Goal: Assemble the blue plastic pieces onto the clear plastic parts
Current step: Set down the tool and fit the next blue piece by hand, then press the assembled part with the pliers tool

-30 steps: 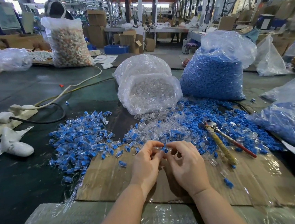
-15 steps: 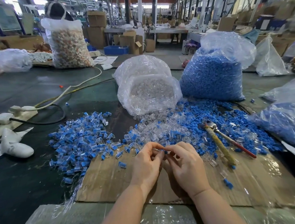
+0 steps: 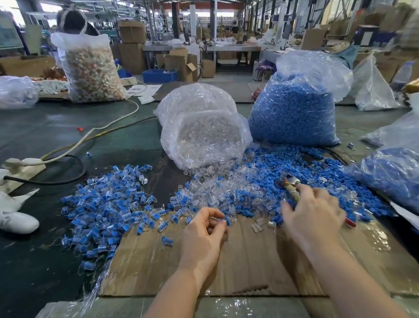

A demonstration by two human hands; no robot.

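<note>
L grip (image 3: 204, 231) pinches blue-clear piece (image 3: 226, 220), axis unclear; R grip (image 3: 309, 213) spread, blurred.

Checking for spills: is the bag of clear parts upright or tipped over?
Tipped. The bag of clear parts lies on its side, mouth toward the person, and clear pieces have spilled out in front of it.

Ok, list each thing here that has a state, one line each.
left hand: pinching a small blue and clear piece
right hand: blurred, fingers spread over the loose pile
clear parts bag: lying on its side, mouth open, spilling
blue pieces bag: upright, full
pliers: lying on the pile
</note>
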